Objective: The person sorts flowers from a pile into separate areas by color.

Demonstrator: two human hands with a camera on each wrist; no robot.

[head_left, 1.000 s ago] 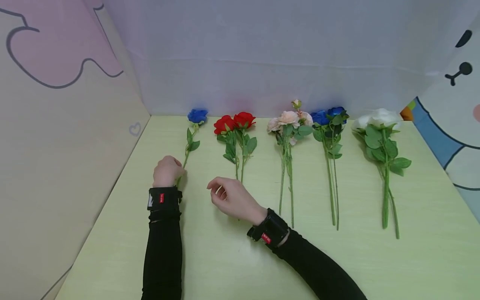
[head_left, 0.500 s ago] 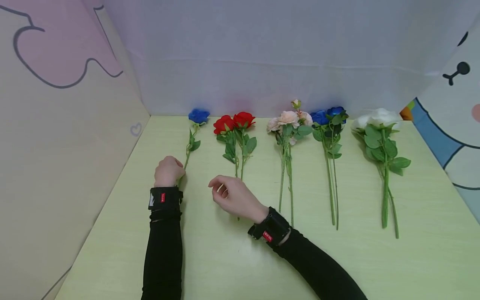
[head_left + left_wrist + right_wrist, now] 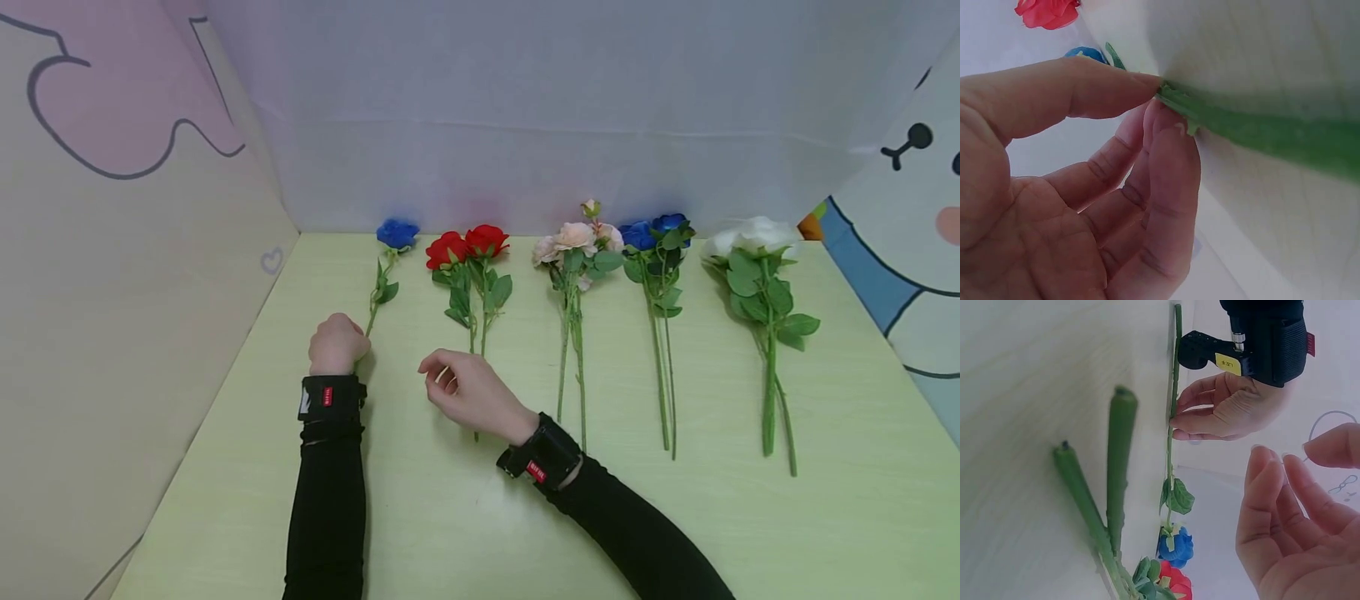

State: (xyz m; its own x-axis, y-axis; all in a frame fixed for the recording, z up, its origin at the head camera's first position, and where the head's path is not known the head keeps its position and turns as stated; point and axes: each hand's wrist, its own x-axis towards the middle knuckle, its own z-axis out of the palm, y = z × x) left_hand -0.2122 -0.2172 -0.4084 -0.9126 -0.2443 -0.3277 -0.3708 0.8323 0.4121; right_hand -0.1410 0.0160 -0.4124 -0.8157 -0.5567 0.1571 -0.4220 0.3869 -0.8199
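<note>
At the table's left side my left hand (image 3: 337, 343) pinches the green stem (image 3: 1229, 128) of a single blue rose (image 3: 397, 233) between thumb and fingertips. The rose lies on the table with its bloom toward the back wall. My right hand (image 3: 474, 393) hovers over the lower stems of two red roses (image 3: 486, 241), fingers loosely curled. In the right wrist view nothing lies between that thumb and its fingertips, and the cut ends of two stems (image 3: 1121, 425) show beside the hand.
To the right lie pale pink roses (image 3: 576, 237), two more blue roses (image 3: 670, 223) and white roses (image 3: 757, 237), all with stems toward me. A pale curtain (image 3: 525, 108) hangs at the table's back edge, with printed panels at both sides.
Both hands stay almost still, the left one keeping its pinch on the blue rose's stem. The view has shifted very slightly.
</note>
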